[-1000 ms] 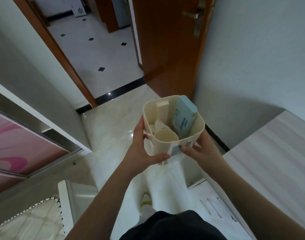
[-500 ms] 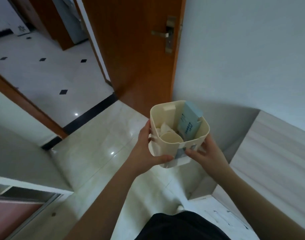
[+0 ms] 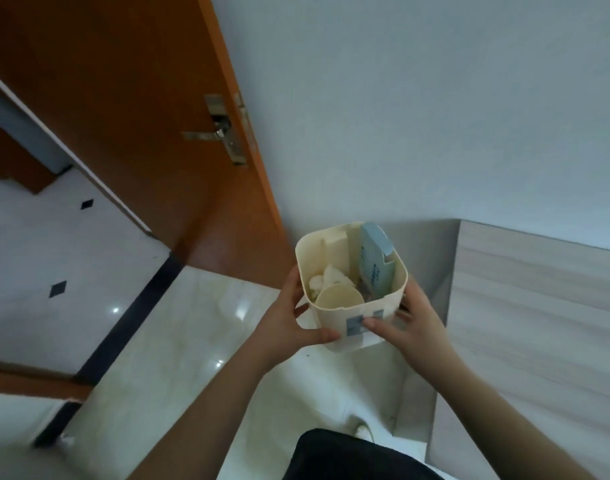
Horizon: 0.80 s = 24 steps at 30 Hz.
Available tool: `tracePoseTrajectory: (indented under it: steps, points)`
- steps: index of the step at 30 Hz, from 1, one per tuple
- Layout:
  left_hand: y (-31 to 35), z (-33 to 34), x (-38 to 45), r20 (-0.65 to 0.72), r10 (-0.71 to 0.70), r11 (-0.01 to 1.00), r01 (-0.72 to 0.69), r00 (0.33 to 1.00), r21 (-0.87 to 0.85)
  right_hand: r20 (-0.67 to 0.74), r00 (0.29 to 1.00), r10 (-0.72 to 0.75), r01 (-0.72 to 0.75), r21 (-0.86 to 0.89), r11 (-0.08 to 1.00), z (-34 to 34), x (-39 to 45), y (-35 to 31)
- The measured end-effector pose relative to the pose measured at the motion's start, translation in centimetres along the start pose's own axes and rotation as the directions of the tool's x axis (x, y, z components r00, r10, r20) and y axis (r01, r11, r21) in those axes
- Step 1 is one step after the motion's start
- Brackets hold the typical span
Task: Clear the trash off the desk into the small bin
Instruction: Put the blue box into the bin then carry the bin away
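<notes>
Holding the small cream plastic bin (image 3: 357,317) upright in mid-air beside the pale wood-grain desk (image 3: 539,306), we clasp its walls with left hand (image 3: 289,323) and right hand (image 3: 407,323), so the pale blue carton (image 3: 374,265) and paper cup (image 3: 338,297) stay inside

- Bin (image 3: 357,315) is hemmed by the left hand (image 3: 286,323) and right hand (image 3: 409,323) on its sides; its top is open
- Inside, a blue box (image 3: 374,268), cup (image 3: 338,296) and crumpled paper (image 3: 331,277) crowd it
- Desk (image 3: 539,306) blocks the right; wall (image 3: 418,98) stands far
- Door (image 3: 123,98) bars the far left
- Floor (image 3: 165,341) lies open to the left
</notes>
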<state>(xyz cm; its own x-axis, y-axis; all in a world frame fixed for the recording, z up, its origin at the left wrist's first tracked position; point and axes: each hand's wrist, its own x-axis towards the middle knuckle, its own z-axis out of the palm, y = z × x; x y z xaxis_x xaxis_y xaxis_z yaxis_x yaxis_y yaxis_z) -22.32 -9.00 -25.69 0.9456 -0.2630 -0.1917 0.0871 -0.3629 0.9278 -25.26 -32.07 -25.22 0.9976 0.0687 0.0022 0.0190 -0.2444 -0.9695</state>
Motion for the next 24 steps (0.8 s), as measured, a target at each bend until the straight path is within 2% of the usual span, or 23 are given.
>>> tracePoseTrajectory:
  steps: [7, 12, 20, 24]
  points:
    - [0.5, 0.8, 7.1, 0.100, -0.016, 0.997, 0.023, 0.995, -0.068, -0.120, 0.992, 0.042, -0.040, 0.021, 0.999, -2.5, 3.6, 1.3]
    - [0.3, 2.5, 12.3, 0.221, -0.005, 0.997, 0.023, 0.975, -0.080, -0.213, 0.967, 0.137, -0.124, 0.071, 0.990, -4.1, 5.3, 2.7]
    - [0.9, 2.2, 21.0, 0.402, 0.093, 0.994, -0.059, 0.911, -0.097, -0.407, 0.874, 0.266, -0.257, 0.078, 0.963, -4.3, 9.5, 3.3]
    - [2.0, 1.5, 24.4, 0.449, 0.117, 0.993, -0.093, 0.886, -0.077, -0.455, 0.837, 0.304, -0.295, 0.093, 0.951, -3.9, 12.0, 3.2]
